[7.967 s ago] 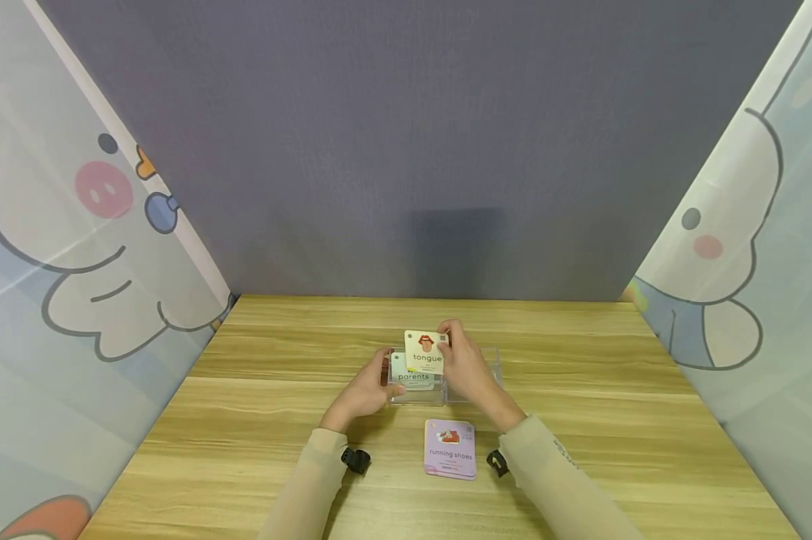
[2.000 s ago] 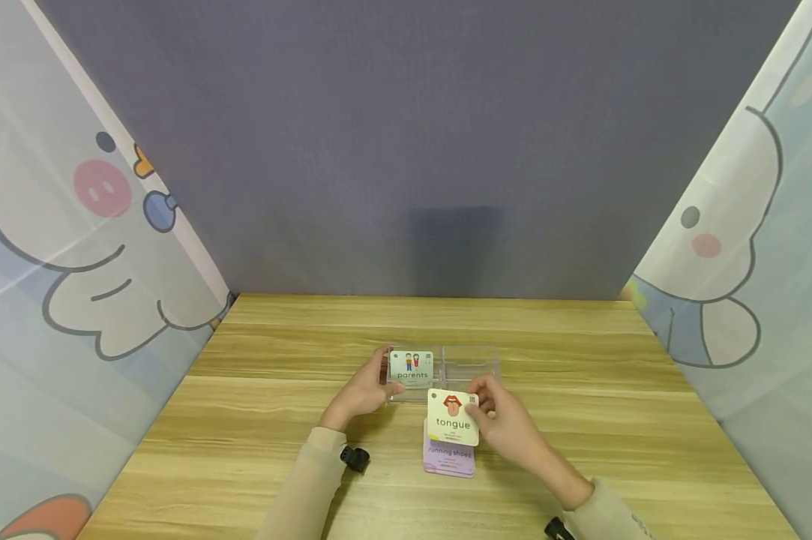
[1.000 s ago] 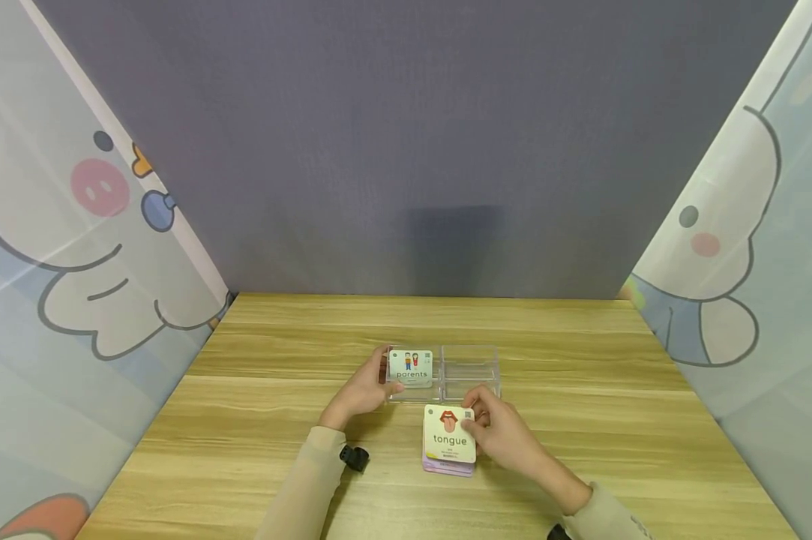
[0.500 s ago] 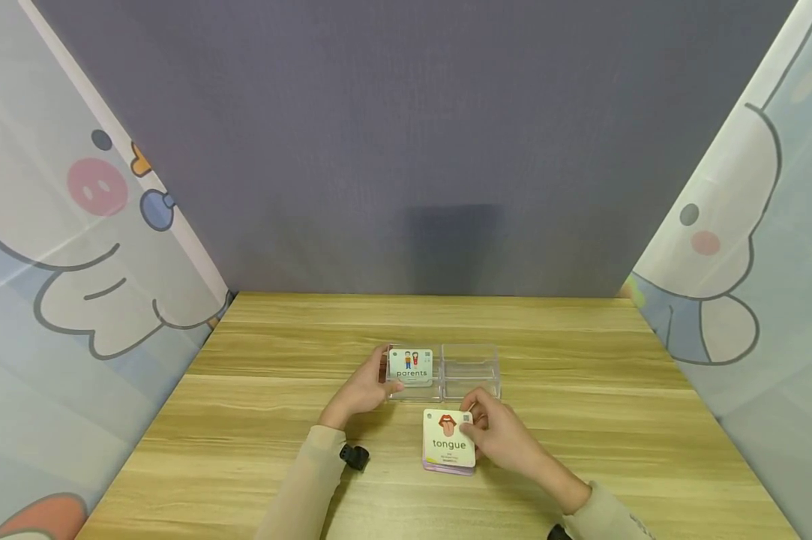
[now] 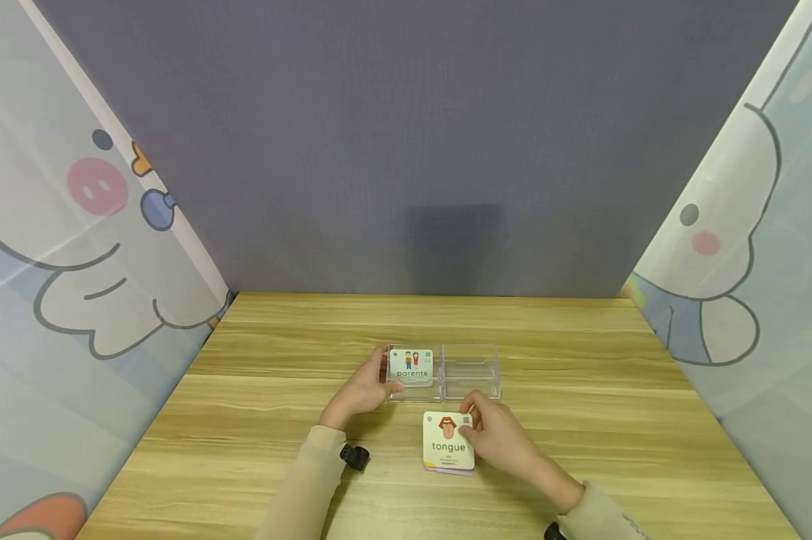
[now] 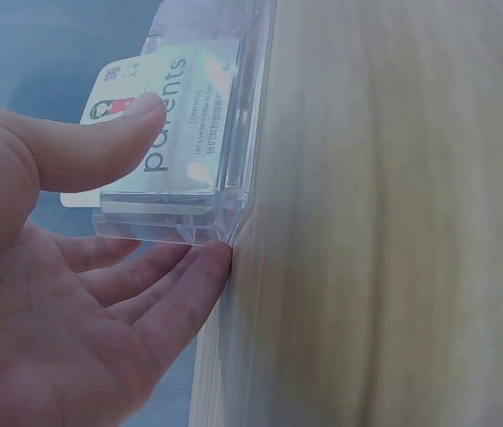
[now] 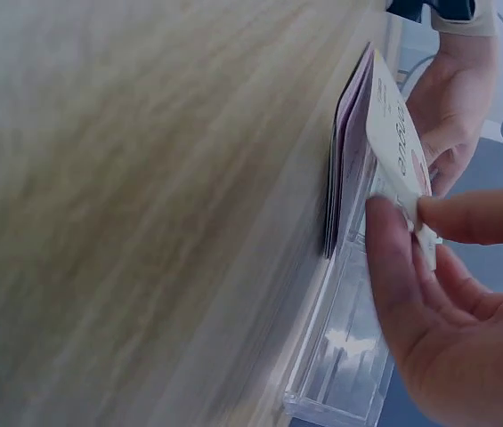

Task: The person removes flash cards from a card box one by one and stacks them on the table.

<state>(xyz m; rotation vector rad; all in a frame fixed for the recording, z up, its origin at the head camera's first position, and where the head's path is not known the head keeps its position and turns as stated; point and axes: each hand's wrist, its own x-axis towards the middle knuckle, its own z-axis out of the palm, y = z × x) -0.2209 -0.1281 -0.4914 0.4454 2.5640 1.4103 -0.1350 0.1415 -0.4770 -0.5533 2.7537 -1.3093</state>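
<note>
A clear plastic box (image 5: 470, 388) with two side-by-side compartments lies on the table. Its left compartment holds a pale green "parents" flashcard (image 5: 411, 366). Around the left end of the box my left hand (image 5: 360, 391) keeps hold, the thumb (image 6: 109, 151) over the card's face and the fingertips (image 6: 206, 267) along the side wall. Nearer me, my right hand (image 5: 496, 435) pinches the right edge of a cream "tongue" flashcard (image 5: 448, 442) between thumb and fingers. That card leans tilted over a small stack of purple flashcards (image 7: 351, 147), covering most of it.
The box's right compartment (image 5: 469, 364) shows bare plastic. A grey panel (image 5: 432, 150) stands behind the wooden table (image 5: 277, 337), with cartoon-printed curtains (image 5: 729, 247) on both sides. A black wrist strap piece (image 5: 355, 457) hangs by the left sleeve.
The "tongue" card has come from the box's left compartment toward me, down onto the purple stack, pinched by my right hand throughout. My left hand has stayed on the box.
</note>
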